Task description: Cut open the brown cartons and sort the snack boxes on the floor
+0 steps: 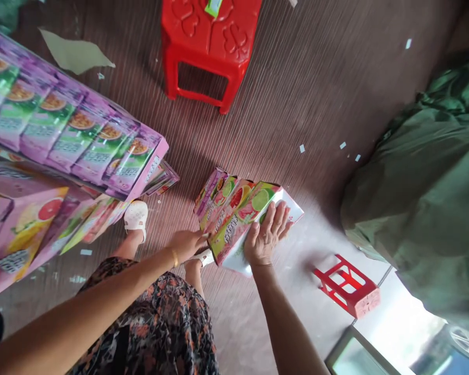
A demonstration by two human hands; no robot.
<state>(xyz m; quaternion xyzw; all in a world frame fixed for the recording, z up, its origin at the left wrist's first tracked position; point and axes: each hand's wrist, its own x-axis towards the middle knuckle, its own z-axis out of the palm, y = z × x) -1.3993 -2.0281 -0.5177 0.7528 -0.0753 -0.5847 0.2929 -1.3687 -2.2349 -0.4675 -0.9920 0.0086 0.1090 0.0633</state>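
A small stack of flat printed fruit-picture cartons (pixel 234 213) lies on the brown floor in front of me. My right hand (pixel 266 234) rests flat on its near right side, fingers stretched out and spread. My left hand (pixel 187 244), with a gold bangle on the wrist, touches the stack's left edge; its fingers are curled against the cartons. My feet in white sandals (pixel 136 217) stand just left of the stack.
Big piles of purple and pink printed cartons (pixel 74 130) fill the left. A red plastic stool (pixel 209 47) stands at the top, a small red stool (pixel 349 285) lies tipped at lower right. A green tarp bundle (pixel 426 192) is on the right. Paper scraps litter the floor.
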